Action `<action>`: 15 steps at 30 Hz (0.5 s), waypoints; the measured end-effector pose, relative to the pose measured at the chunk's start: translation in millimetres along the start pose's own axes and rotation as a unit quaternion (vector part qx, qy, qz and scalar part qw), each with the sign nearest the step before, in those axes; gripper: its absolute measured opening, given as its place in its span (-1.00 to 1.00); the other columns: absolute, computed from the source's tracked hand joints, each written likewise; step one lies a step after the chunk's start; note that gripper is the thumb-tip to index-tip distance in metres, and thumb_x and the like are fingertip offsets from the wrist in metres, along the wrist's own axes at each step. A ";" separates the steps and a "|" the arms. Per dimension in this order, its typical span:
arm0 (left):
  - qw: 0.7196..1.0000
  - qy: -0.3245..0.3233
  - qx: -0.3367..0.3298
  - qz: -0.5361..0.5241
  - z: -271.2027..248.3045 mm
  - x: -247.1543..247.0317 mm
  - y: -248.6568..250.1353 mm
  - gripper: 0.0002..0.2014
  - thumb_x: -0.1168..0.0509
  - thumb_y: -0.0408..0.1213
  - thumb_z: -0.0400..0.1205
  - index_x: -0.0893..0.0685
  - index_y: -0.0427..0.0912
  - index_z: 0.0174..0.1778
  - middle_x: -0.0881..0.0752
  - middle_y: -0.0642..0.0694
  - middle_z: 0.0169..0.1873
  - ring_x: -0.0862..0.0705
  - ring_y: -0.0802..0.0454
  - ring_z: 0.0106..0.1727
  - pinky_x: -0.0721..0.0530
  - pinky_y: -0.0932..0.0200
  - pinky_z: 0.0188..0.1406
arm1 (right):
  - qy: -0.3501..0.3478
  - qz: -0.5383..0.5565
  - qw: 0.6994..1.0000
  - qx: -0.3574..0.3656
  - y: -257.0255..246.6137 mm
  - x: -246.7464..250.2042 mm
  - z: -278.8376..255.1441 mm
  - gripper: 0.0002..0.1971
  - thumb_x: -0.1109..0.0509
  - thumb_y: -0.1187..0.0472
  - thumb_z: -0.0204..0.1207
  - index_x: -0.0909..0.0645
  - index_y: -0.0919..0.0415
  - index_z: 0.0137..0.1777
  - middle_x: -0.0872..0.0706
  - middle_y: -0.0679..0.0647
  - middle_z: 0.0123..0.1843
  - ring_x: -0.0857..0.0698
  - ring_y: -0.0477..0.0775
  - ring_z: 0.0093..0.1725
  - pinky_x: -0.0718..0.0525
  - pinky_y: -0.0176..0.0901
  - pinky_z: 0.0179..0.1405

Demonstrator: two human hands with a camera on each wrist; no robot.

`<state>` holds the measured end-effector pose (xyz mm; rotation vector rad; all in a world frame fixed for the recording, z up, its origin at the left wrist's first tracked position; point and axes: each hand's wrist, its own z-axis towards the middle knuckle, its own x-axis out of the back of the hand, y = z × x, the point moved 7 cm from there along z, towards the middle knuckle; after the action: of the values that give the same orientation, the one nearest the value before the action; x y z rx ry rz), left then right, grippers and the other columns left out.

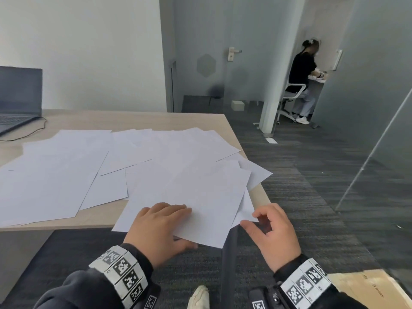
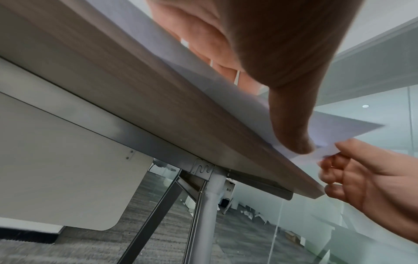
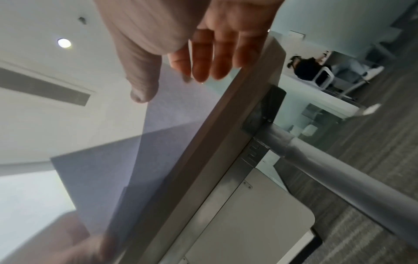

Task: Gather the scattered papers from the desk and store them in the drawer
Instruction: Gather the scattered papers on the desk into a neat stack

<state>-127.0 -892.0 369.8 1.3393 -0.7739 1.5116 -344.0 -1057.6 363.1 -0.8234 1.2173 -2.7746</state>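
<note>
Several white papers lie scattered and overlapping across the light wood desk. At the desk's near right corner my left hand holds a small pile of sheets that overhangs the edge, fingers on top and thumb underneath. Just right of it, my right hand pinches the corner of a lower sheet between thumb and forefinger, off the desk edge. The right wrist view shows that sheet running up between thumb and fingers. No drawer is in view.
An open laptop with a cable sits at the desk's far left. A metal desk leg and white panel are under the top. A cardboard box lies at lower right. A glass wall stands to the right, and a seated person is far back.
</note>
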 end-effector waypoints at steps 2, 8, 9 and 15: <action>1.000 -0.010 -0.002 0.012 -0.4 -0.9 1.3 -0.28 -0.23 0.52 0.32 -0.66 0.27 0.35 -0.70 0.32 0.29 -0.68 0.06 0.26 -0.66 -0.08 0.14 | -0.007 0.050 0.997 -0.062 7.1 -1.7 -0.9 -0.56 -0.49 -0.47 0.20 -0.58 -0.18 -0.18 -0.67 -0.18 -0.16 -0.68 -0.05 -0.20 -0.63 -0.40 -0.25; 1.000 -0.004 -0.004 -0.019 -3.0 0.6 0.4 -0.46 -0.16 0.02 0.40 -0.67 0.23 0.34 -0.71 0.25 0.30 -0.68 -0.01 0.28 -0.66 -0.10 0.14 | -0.106 0.090 0.986 -0.094 -0.1 -24.2 -7.6 -0.85 -0.59 -0.06 0.38 -0.69 -0.09 -0.22 -0.77 -0.11 -0.25 -0.73 -0.06 -0.24 -0.72 -0.21 -0.20; 1.000 -0.007 -0.004 -0.026 -3.3 1.7 0.0 -0.46 -0.15 0.04 0.42 -0.65 0.23 0.36 -0.69 0.24 0.35 -0.66 -0.02 0.33 -0.63 -0.11 0.21 | -0.123 0.086 0.985 -0.086 -1.7 -27.5 -8.9 -0.79 -0.53 -0.17 0.41 -0.70 -0.06 -0.25 -0.78 -0.07 -0.30 -0.73 -0.04 -0.28 -0.72 -0.16 -0.21; 0.994 -0.037 0.103 0.010 -7.6 5.5 -35.1 -0.22 -0.13 0.30 0.45 -0.15 0.37 0.65 -0.09 0.23 0.73 -0.02 0.01 0.76 -0.08 -0.25 0.64 | -0.090 0.078 0.972 -0.204 10.2 -24.6 -15.0 -0.43 -0.23 -0.20 0.63 -0.66 0.20 -0.45 -0.78 0.07 -0.44 -0.76 -0.02 -0.45 -0.76 0.03 -0.17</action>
<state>-97.1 -871.3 369.2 1.5517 -0.6945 1.5997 -331.8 -1049.5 336.3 -0.9261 1.7556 -2.3001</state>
